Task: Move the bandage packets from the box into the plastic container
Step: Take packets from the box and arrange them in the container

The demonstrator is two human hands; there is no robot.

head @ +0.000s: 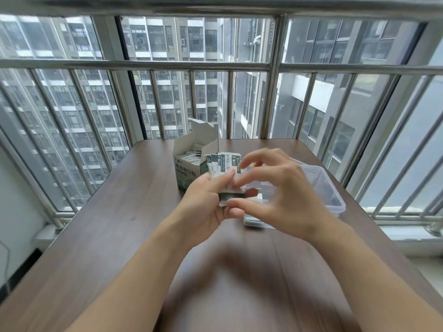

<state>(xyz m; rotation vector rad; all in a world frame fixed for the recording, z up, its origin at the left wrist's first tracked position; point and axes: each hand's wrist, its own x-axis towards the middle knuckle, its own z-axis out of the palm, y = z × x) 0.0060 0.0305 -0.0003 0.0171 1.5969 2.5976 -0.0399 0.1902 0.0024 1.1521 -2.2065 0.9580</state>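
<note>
Wood-grain table [100,236], left-hand [206,200] grip: papery flat packets [221,164].

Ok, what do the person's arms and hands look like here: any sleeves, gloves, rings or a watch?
Both forearms are bare up to the frame edge, no sleeves showing. The left hand and right hand wear no gloves, and no rings, watch or wristband are visible.

The white and green cardboard box [189,173], standing open just beyond the left hand's grip, carries the large dark characters 防水创口贴 across its front face. The same characters run, smaller, down the topmost white and green paper packet [227,161] fanned above that grip. Other print is too small to read.
</note>
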